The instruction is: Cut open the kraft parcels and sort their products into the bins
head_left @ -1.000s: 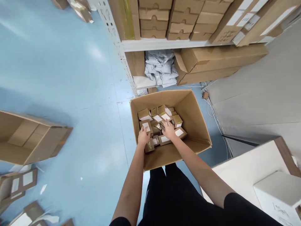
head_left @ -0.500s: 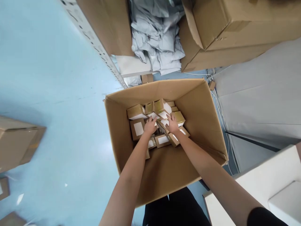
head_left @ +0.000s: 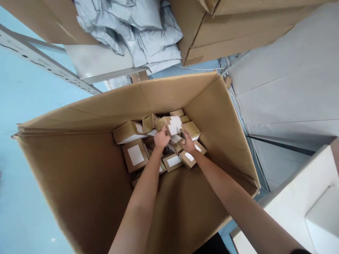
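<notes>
Deep inside a large open carton (head_left: 66,169) lies a pile of small cardboard boxes with white labels. My left hand (head_left: 161,138) is closed on the near left edge of one small cardboard box (head_left: 171,126), which sits tilted on top of the pile. At the same box's lower right corner is my right hand (head_left: 188,144), its fingers bent against the corner and its thumb apart. Left of my left hand is a larger labelled box (head_left: 134,155). Below my right hand lies another labelled box (head_left: 189,158). My palms and some fingertips are hidden.
Grey plastic mailer bags (head_left: 148,38) lie on a metal shelf (head_left: 100,58) beyond the carton. Big cartons (head_left: 233,35) stand at the upper right. A pale wall panel (head_left: 286,81) and a white table (head_left: 299,197) flank the right side, with cables on the floor.
My view has moved closer and shifted, so the carton fills more of it. The top small box has turned, showing more white label, and my left hand has moved onto its edge.
</notes>
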Demonstrator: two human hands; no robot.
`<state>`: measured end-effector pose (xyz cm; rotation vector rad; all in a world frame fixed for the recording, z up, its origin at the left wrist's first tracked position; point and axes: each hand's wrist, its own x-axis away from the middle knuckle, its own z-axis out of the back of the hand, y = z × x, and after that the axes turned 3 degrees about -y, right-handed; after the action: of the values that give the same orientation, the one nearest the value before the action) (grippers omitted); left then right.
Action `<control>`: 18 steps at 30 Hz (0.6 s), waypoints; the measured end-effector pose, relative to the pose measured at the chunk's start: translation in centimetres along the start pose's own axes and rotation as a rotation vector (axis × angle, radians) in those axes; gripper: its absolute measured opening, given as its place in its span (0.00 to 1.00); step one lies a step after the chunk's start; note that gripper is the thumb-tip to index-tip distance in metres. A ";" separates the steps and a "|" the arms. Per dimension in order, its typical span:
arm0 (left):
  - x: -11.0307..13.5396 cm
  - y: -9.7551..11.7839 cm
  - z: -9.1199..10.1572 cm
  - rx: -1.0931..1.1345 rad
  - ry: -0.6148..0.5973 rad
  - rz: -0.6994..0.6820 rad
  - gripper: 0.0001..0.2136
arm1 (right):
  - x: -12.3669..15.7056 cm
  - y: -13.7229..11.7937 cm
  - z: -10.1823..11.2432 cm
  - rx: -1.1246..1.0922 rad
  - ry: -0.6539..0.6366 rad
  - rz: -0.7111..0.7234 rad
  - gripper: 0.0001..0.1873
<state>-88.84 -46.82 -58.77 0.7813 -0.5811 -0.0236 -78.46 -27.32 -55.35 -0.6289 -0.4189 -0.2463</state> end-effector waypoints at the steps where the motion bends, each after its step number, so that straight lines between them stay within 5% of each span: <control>1: 0.7 -1.2 0.1 0.051 0.044 0.013 0.38 | -0.3 -0.3 -0.6 -0.012 0.006 -0.005 0.50; 3: 1.3 -3.3 0.0 0.148 0.116 0.082 0.40 | -0.8 -1.0 -2.0 -0.023 -0.012 -0.030 0.52; 7: 1.5 -4.9 -2.0 0.405 -0.029 0.312 0.54 | -1.4 -2.8 -4.3 -0.015 -0.182 -0.050 0.54; 12: 4.0 -2.7 -4.1 0.382 -0.006 0.287 0.54 | -0.9 -3.9 -3.3 0.129 -0.103 -0.103 0.55; 18: 8.0 1.3 -1.0 0.229 -0.009 0.190 0.48 | 2.2 -4.8 0.7 0.155 -0.069 -0.109 0.50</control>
<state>-81.85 -47.04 -54.64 0.9450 -0.6717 0.2174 -78.39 -30.88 -51.36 -0.4642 -0.5339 -0.2934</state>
